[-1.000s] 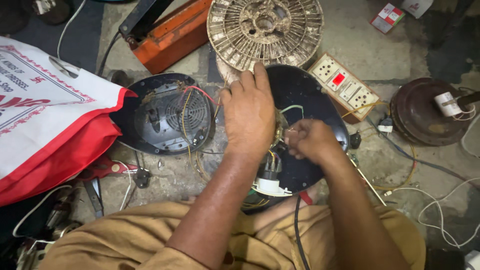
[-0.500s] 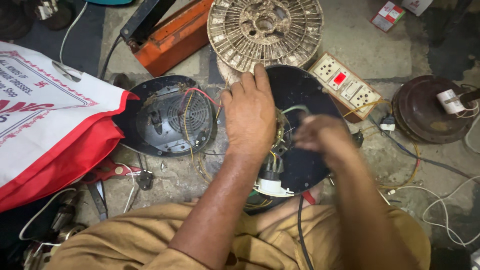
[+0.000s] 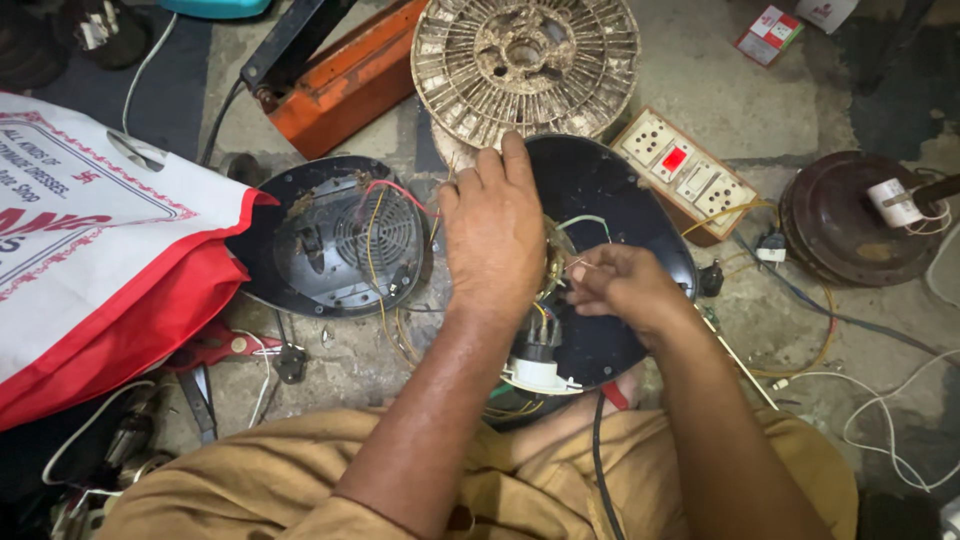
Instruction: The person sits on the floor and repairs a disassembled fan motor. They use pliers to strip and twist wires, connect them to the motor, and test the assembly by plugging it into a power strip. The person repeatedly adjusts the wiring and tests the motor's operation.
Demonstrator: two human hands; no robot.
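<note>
Here the left hand (image 3: 495,235) lies flat, fingers together, over the black round housing (image 3: 620,200) on the concrete floor (image 3: 720,110), hiding its middle and whatever it may grip. The right hand (image 3: 620,285) pinches thin wires (image 3: 585,222) between closed fingertips just beside it. A second black cover (image 3: 335,240) lies left, touching a red-and-white bag (image 3: 110,250) cut by the left edge.

Left hand (image 3: 492,235) flat, palm down; right hand (image 3: 620,285) pinched, fingers together.
</note>
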